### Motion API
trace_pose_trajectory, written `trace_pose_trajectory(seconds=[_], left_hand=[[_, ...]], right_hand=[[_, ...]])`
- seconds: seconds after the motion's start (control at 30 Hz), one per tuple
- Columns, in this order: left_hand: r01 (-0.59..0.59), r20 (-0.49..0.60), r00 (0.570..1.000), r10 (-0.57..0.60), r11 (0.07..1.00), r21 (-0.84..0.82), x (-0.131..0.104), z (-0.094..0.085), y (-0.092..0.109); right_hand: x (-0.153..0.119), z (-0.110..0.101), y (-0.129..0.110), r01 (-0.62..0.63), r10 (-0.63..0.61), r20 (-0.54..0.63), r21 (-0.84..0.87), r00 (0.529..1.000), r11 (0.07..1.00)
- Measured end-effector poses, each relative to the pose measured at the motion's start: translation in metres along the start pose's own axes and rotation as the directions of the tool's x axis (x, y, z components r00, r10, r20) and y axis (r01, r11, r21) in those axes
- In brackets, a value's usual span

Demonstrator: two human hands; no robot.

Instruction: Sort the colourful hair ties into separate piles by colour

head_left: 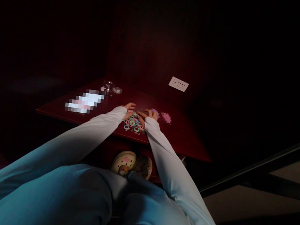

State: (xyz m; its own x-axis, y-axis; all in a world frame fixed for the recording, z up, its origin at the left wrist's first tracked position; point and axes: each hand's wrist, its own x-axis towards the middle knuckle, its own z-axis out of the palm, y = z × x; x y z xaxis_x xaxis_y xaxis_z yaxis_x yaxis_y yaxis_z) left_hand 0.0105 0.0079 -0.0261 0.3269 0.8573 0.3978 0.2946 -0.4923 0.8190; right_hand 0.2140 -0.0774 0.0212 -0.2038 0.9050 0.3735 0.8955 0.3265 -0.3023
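Several small coloured rings (132,123), green, pink and blue, lie in a loose pile near the front edge of the dark red table (93,120). At the pile's left side is my left hand (129,110), its fingers apart and nothing seen in them. My right hand (149,115) reaches over the pile's right side, fingers apart, with no held item visible. Just beyond my right hand sits a purple cluster (155,111), partly hidden by it. A pink cluster (166,118) lies separately to the right.
A lit, blurred-out phone-like rectangle (85,101) lies on the table's left. Behind it stand a clear jar (109,87) and a round clear lid (117,90). A white socket plate (178,84) is on the back wall. Shoes (124,162) show below the table.
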Motion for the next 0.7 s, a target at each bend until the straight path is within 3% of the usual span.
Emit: trace_pose_trajectory(seconds=[0.23,0.7], left_hand=[[-0.026,-0.034,0.999,0.025,0.999,-0.036,-0.008,0.005,0.003],[-0.093,-0.022,0.995,0.100,0.972,0.214,-0.015,-0.003,0.026]], right_hand=[[0.004,0.001,0.003,-0.060,0.063,-0.028,0.098,0.998,0.993],[0.008,0.001,0.004,-0.108,0.131,-0.092,0.216,0.987,0.970]])
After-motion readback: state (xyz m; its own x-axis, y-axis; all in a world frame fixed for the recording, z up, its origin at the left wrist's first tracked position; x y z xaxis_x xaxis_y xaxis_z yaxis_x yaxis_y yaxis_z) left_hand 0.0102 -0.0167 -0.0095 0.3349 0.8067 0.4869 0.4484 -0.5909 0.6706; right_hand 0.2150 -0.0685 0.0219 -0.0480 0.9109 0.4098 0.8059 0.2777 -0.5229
